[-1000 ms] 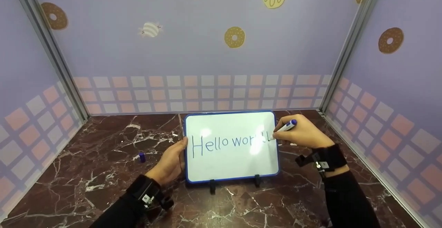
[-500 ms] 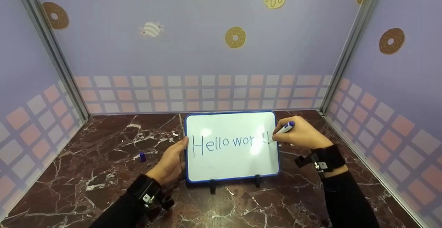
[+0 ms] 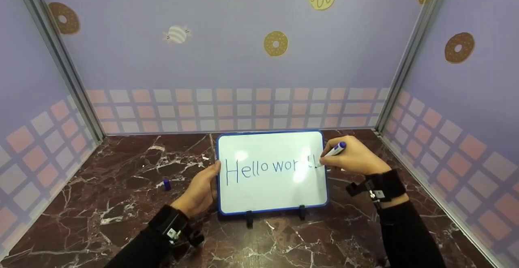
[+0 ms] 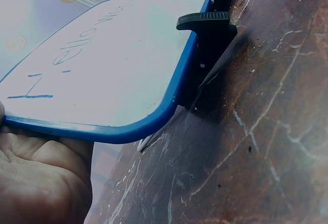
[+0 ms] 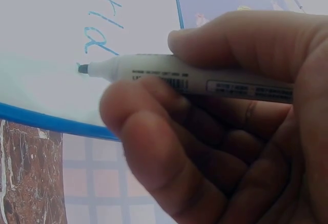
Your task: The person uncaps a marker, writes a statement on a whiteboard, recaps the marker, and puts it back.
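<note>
In the head view, a whiteboard (image 3: 267, 197) with a blue frame leans back on black feet, with "Hello world" in blue across it, part of it washed out by glare. My left hand (image 3: 198, 191) grips its left edge, thumb at the front rim and fingers behind. With my right hand (image 3: 353, 156) I pinch a white marker (image 3: 335, 149) with a blue end. The right wrist view shows the uncapped dark marker tip (image 5: 83, 68) right at the board, just past the letter d, with a small blue mark beside it. A blue cap (image 3: 166, 184) stands on the table left of my left hand.
The table (image 3: 121, 227) has a dark red marbled top. Two black feet, including the left foot (image 3: 249, 218), stick out below the board's lower edge. Purple walls with a pink-and-white check band (image 3: 243, 110) enclose the back and both sides.
My right hand has shifted very slightly, and the marker's blue end has dropped a little to the left. The left hand and the board hold still.
</note>
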A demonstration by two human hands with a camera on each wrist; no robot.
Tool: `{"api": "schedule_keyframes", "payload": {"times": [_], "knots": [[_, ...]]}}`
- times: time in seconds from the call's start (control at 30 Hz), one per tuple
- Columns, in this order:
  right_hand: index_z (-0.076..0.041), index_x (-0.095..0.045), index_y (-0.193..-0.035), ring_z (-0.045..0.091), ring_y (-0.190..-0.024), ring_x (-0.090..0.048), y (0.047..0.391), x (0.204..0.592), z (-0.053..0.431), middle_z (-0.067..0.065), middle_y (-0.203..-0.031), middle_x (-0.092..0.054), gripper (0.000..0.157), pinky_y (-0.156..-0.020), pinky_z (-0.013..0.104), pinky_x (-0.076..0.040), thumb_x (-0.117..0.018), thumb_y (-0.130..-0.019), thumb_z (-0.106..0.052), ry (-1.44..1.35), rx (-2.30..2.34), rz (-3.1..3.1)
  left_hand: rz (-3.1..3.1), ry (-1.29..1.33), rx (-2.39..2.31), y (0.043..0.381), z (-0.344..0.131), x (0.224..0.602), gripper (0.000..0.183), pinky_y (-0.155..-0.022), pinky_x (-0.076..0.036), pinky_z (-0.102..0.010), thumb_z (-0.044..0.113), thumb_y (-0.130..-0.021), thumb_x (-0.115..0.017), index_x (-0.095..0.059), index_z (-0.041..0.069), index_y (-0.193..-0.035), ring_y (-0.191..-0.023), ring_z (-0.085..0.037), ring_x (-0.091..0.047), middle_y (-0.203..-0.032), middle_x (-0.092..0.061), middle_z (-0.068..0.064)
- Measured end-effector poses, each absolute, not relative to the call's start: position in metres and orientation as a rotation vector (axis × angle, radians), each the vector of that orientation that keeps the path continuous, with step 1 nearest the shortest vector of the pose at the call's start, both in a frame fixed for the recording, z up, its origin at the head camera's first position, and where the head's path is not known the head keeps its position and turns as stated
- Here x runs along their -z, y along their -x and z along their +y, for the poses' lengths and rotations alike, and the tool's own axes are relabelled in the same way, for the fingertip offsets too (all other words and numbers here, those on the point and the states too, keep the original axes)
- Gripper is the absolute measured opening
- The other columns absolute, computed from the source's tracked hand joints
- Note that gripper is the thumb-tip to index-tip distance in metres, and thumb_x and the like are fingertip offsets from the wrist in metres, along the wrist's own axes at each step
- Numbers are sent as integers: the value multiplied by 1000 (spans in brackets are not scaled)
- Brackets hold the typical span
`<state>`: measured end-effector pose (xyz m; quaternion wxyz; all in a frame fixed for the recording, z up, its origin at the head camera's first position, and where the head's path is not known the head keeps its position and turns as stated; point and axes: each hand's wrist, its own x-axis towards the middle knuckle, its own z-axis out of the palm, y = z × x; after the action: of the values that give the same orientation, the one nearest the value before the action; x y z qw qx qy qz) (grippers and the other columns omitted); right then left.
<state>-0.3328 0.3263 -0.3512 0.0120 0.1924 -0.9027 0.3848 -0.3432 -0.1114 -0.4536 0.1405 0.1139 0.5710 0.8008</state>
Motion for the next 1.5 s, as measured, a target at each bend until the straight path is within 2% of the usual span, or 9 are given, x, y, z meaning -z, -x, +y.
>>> {"api": "schedule_keyframes", "payload": {"times": [0.57, 0.9, 1.13, 1.27, 1.4, 1.5], "knots": [[-11, -83, -100, 16, -52, -56, 334, 352, 326, 4, -71, -73, 13, -47, 24, -44, -86, -99, -24, -608, -1176, -2823, 1645, -325, -2311, 343, -112, 454, 60, -98, -66, -43, 44, -122, -43, -47, -4, -158, -115, -23, -76, -130, -78, -9], [-11, -84, -97, 23, -60, -67, 332, 351, 325, 9, -75, -74, 15, -50, 27, -52, -90, -97, -24, -698, -1317, -2690, 1652, -327, -2305, 343, -115, 454, 57, -98, -66, -44, 44, -122, -45, -54, -3, -152, -114, -23, -76, -128, -78, -9], [-7, -83, -100, 24, -67, -75, 334, 351, 324, 20, -88, -78, 18, -58, 33, -65, -90, -98, -23, -695, -1435, -2587, 1743, -290, -2282, 348, -122, 451, 57, -91, -67, -43, 48, -122, -42, -60, -1, -145, -105, -26, -77, -120, -80, -12], [-7, -82, -102, 29, -66, -75, 336, 353, 321, 25, -87, -77, 17, -56, 35, -65, -89, -99, -22, -746, -1457, -2553, 1944, -229, -2291, 352, -129, 446, 49, -91, -66, -38, 40, -122, -45, -62, -5, -135, -101, -24, -76, -116, -78, -16], [-9, -83, -105, 27, -63, -71, 337, 356, 315, 27, -84, -75, 13, -55, 32, -61, -87, -101, -21, -810, -1491, -2524, 2197, -243, -2260, 356, -139, 440, 39, -97, -67, -48, 26, -122, -51, -64, -10, -133, -102, -30, -79, -122, -77, -24], [-8, -82, -106, 23, -61, -69, 339, 358, 311, 31, -84, -73, 13, -54, 30, -58, -87, -101, -19, -831, -1564, -2497, 2407, -321, -2165, 358, -150, 433, 32, -95, -67, -53, 19, -119, -56, -65, -9, -132, -99, -32, -80, -120, -78, -26]]}}
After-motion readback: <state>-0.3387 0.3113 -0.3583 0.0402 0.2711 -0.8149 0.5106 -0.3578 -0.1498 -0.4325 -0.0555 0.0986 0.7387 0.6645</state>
